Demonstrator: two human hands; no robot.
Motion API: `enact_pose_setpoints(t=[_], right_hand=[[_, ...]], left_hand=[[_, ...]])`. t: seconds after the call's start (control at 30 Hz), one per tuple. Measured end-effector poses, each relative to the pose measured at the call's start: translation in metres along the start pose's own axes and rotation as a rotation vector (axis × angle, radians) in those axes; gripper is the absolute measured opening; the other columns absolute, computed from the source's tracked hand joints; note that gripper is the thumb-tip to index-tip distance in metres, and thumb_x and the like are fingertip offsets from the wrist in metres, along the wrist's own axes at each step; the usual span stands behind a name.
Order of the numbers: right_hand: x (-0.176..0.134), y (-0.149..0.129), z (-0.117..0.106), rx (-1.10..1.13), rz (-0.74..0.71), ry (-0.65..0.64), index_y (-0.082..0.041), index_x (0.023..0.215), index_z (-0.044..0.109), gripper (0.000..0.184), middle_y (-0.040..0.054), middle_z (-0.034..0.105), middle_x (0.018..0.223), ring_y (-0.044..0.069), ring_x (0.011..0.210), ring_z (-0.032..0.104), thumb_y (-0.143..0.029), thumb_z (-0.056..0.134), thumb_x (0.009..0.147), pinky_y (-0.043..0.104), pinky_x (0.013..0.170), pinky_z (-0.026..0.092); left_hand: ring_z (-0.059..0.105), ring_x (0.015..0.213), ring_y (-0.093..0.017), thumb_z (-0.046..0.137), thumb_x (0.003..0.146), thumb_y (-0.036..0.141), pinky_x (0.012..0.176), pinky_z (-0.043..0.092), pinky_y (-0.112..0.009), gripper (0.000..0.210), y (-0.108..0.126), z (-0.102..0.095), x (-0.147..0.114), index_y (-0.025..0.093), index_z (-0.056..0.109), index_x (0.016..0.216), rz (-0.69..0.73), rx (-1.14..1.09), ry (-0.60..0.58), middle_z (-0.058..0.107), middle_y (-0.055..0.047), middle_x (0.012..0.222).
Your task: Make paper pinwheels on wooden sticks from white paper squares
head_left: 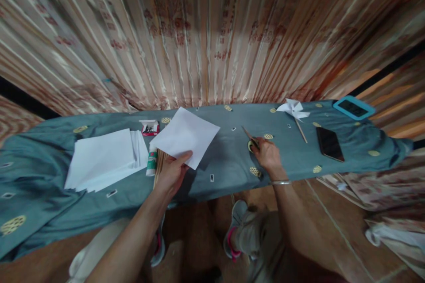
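White paper [190, 135] in the left hand [172, 171], scissors [253, 143] in the right hand [268, 154]!
The left hand pinches the white paper by its near corner, thumb on top, over the bench [229, 159], left of middle; the right hand grips the scissors by the handles, blades aimed far left; glue stick [152, 162] and paper stack [102, 157] sit left; pinwheel [294, 109] and phone [330, 143] lie right.
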State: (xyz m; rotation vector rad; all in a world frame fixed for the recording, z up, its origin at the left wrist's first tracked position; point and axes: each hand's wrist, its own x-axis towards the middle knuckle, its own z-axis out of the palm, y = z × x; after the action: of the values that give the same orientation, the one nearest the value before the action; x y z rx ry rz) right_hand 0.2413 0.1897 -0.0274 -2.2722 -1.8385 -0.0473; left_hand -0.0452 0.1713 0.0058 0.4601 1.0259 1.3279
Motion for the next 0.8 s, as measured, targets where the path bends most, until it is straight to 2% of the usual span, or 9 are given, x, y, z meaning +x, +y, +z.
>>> enact_pose_setpoints(t=[0.1,0.17,0.27,0.37,0.43,0.5,0.6,0.73,0.8], right_hand=[[-0.006,0.002,-0.006,0.002,0.05,-0.067,-0.015,0.1,0.069,0.024,0.0173,0.072,0.088,0.029,0.083,0.068,-0.027,0.056,0.083,0.036,0.071,0.047],[-0.009,0.004,-0.01,0.164,0.116,-0.07,-0.018,0.093,0.07,0.02,0.0137,0.073,0.084,0.029,0.082,0.069,-0.027,0.06,0.078,0.035,0.069,0.048],[-0.015,-0.002,-0.014,0.754,0.285,-0.106,-0.021,0.089,0.069,0.024,0.0077,0.074,0.08,0.026,0.077,0.069,-0.033,0.07,0.068,0.032,0.06,0.049],[-0.026,-0.028,-0.013,1.419,0.362,-0.281,-0.023,0.09,0.069,0.041,0.004,0.074,0.077,0.022,0.07,0.069,-0.036,0.083,0.054,0.027,0.051,0.049],[-0.038,-0.051,-0.011,1.684,0.372,-0.446,-0.024,0.087,0.071,0.043,0.0027,0.074,0.077,0.018,0.068,0.068,-0.036,0.088,0.049,0.026,0.056,0.052],[-0.051,-0.073,-0.009,1.812,0.389,-0.609,-0.022,0.081,0.074,0.04,0.0023,0.074,0.079,0.015,0.068,0.067,-0.033,0.091,0.047,0.024,0.064,0.054],[-0.069,-0.092,-0.007,1.853,0.399,-0.807,-0.02,0.082,0.076,0.037,0.0031,0.075,0.08,0.012,0.066,0.066,-0.033,0.091,0.051,0.022,0.066,0.054],[-0.08,-0.096,-0.009,1.886,0.398,-0.943,-0.016,0.084,0.076,0.034,0.0047,0.074,0.08,0.012,0.069,0.067,-0.033,0.088,0.058,0.02,0.064,0.053],[-0.082,-0.097,-0.01,1.904,0.377,-0.995,-0.016,0.089,0.076,0.033,0.004,0.073,0.075,0.011,0.066,0.066,-0.033,0.086,0.063,0.016,0.056,0.049]], left_hand=[[0.07,0.09,-0.021,0.08,0.059,0.016,0.076,0.057,-0.029,0.039,0.002,0.0,0.001,0.017,0.068,0.096,0.014,-0.018,-0.017,0.075,-0.005,0.095],[0.069,0.088,-0.02,0.081,0.06,0.017,0.073,0.056,-0.028,0.038,0.004,0.0,0.003,0.017,0.068,0.095,0.025,-0.029,-0.031,0.075,-0.004,0.094],[0.068,0.082,-0.016,0.081,0.058,0.015,0.067,0.054,-0.023,0.041,0.01,0.001,0.006,0.019,0.067,0.096,0.057,-0.069,-0.041,0.073,-0.001,0.087],[0.064,0.067,-0.01,0.08,0.053,0.009,0.056,0.047,-0.018,0.046,0.017,0.004,0.009,0.019,0.065,0.095,0.07,-0.113,-0.043,0.069,0.004,0.074],[0.06,0.061,-0.009,0.08,0.049,0.008,0.053,0.045,-0.017,0.044,0.02,0.005,0.011,0.018,0.065,0.089,0.066,-0.129,-0.029,0.066,0.005,0.068],[0.058,0.059,-0.008,0.081,0.046,0.009,0.053,0.045,-0.017,0.04,0.022,0.006,0.012,0.016,0.065,0.082,0.069,-0.134,-0.001,0.065,0.004,0.066],[0.058,0.06,-0.009,0.083,0.044,0.011,0.054,0.046,-0.018,0.035,0.023,0.004,0.014,0.015,0.062,0.072,0.084,-0.121,0.029,0.065,0.004,0.065],[0.056,0.058,-0.007,0.085,0.041,0.013,0.053,0.046,-0.018,0.033,0.022,0.0,0.018,0.013,0.058,0.06,0.094,-0.116,0.052,0.062,0.004,0.061],[0.055,0.058,-0.007,0.086,0.042,0.015,0.053,0.047,-0.019,0.032,0.021,-0.003,0.019,0.013,0.059,0.059,0.094,-0.107,0.051,0.062,0.003,0.06]])
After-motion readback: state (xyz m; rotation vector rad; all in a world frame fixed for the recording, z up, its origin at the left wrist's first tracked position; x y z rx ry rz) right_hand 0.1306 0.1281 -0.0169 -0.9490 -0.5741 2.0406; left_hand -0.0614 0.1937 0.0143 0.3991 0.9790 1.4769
